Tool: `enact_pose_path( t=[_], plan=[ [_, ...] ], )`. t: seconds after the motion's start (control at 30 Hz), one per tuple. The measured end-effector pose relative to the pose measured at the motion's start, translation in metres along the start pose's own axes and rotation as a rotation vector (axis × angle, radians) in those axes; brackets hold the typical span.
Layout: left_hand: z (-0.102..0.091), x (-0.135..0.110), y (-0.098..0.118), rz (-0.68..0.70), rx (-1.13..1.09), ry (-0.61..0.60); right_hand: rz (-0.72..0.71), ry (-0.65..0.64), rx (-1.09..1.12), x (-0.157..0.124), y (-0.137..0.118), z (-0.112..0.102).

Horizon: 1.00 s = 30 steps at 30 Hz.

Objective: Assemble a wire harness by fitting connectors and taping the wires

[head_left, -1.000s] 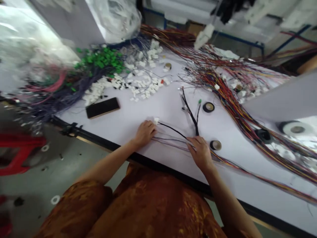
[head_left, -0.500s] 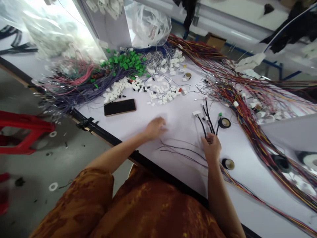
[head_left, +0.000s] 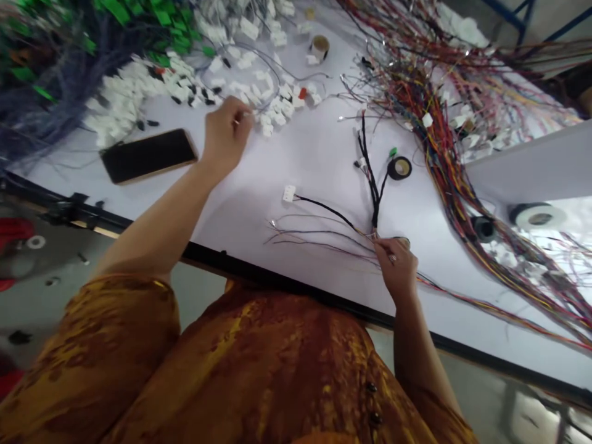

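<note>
My left hand point(head_left: 226, 135) is closed in a pinch at the near edge of a pile of white connectors point(head_left: 280, 110); what its fingertips hold is too small to make out. My right hand point(head_left: 398, 266) grips a wire harness point(head_left: 375, 213) where its branches split. Black-wrapped branches fan away from that hand, one ending in a white connector housing point(head_left: 289, 193) to the left. Several loose thin wires point(head_left: 319, 234) point left with bare ends. The harness's long tail of coloured wires point(head_left: 467, 300) runs off to the right.
A phone point(head_left: 148, 156) lies left of my left hand. Black tape point(head_left: 399, 167) sits by the harness, with another tape roll point(head_left: 319, 47) farther back. Green connectors point(head_left: 161, 31) are heaped at upper left. A thick wire bundle point(head_left: 456, 203) crosses the right side. The table's dark edge point(head_left: 277, 280) runs before me.
My left hand has moved away from me to the white connectors and closed. The branch with the white housing now lies to the left. The view has tilted down and closer.
</note>
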<state>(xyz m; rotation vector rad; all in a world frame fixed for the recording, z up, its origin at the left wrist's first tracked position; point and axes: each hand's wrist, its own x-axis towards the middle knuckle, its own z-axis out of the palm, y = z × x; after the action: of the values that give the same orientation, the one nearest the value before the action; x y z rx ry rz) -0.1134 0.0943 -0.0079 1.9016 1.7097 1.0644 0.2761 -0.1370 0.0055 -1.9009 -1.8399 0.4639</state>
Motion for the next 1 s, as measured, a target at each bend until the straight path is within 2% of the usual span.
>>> enact_pose_path(
  t=[0.1,0.13,0.23,0.3,0.37,0.47,0.53,0.63,0.73,0.83,0.9,1.0],
  plan=[
    [-0.014,-0.041,0.023,-0.148,-0.365,0.036,0.029,-0.126,-0.116,-0.028,0.008,-0.011],
    [-0.018,-0.059,0.032,-0.161,-0.422,-0.004,0.031,-0.148,-0.149,-0.036,0.008,-0.012],
    [-0.024,-0.124,0.059,-0.166,-0.433,-0.336,0.018,-0.219,-0.182,-0.055,0.006,-0.01],
    [-0.022,-0.166,0.073,-0.019,-0.368,-0.492,-0.002,-0.272,-0.175,-0.065,0.0,-0.004],
    [-0.014,-0.2,0.082,0.151,-0.298,-0.579,-0.048,-0.319,-0.137,-0.071,-0.006,0.003],
    [0.003,-0.233,0.087,0.263,-0.218,-0.677,-0.106,-0.355,-0.034,-0.068,-0.018,0.014],
    [0.012,-0.245,0.084,0.261,-0.165,-0.683,-0.116,-0.325,-0.009,-0.057,-0.026,0.023],
    [0.015,-0.254,0.077,0.234,-0.113,-0.625,-0.161,-0.279,-0.1,-0.029,-0.039,0.037],
    [0.013,-0.26,0.073,0.191,-0.139,-0.534,-0.26,-0.337,-0.232,-0.003,-0.053,0.051],
    [0.012,-0.262,0.075,0.124,-0.25,-0.436,-0.33,-0.357,-0.235,0.012,-0.065,0.059],
    [0.011,-0.26,0.079,-0.001,-0.36,-0.371,-0.341,-0.346,-0.128,0.019,-0.074,0.062],
    [0.008,-0.254,0.083,-0.29,-0.607,-0.252,-0.318,-0.36,0.156,0.031,-0.09,0.067]
  ],
)
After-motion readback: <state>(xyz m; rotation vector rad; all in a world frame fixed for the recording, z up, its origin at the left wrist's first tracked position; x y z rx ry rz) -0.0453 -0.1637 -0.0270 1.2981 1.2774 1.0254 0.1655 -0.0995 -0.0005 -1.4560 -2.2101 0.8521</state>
